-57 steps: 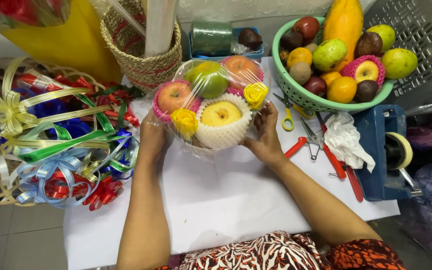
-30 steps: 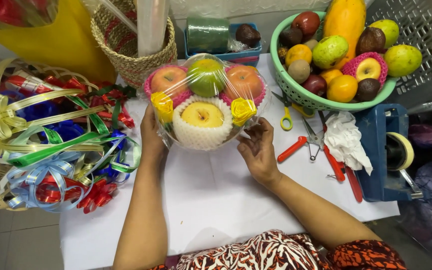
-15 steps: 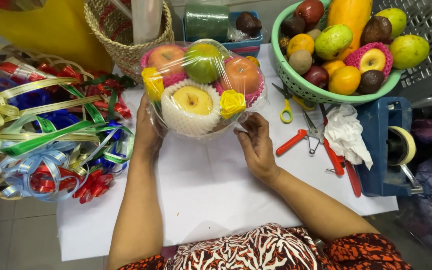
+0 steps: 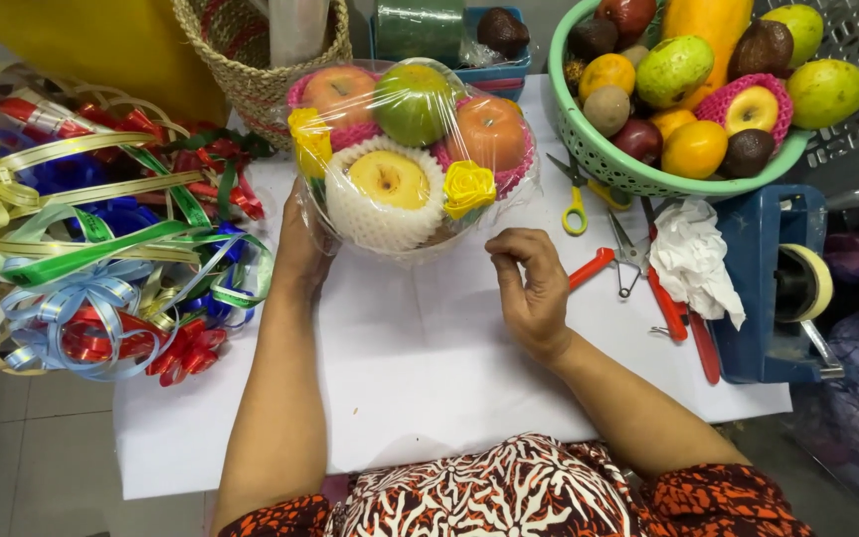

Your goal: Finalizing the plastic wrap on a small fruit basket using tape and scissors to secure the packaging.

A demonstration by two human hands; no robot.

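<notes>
A green basket [image 4: 589,139] of mixed fruit sits beside a blue tape dispenser [image 4: 773,288], red-handled scissors [image 4: 673,308], a woven basket [image 4: 241,70] and ribbon bows [image 4: 82,249].

Person wears a short-sleeved garment [image 4: 509,492], patterned orange-red, black and white, at six o'clock; both forearms bare, no jewellery visible.

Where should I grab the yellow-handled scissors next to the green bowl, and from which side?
Probably by the yellow handle loop, coming from the near side. The yellow-handled scissors lie flat on the white table, blades pointing away under the green bowl rim, loops toward you and clear.
</notes>
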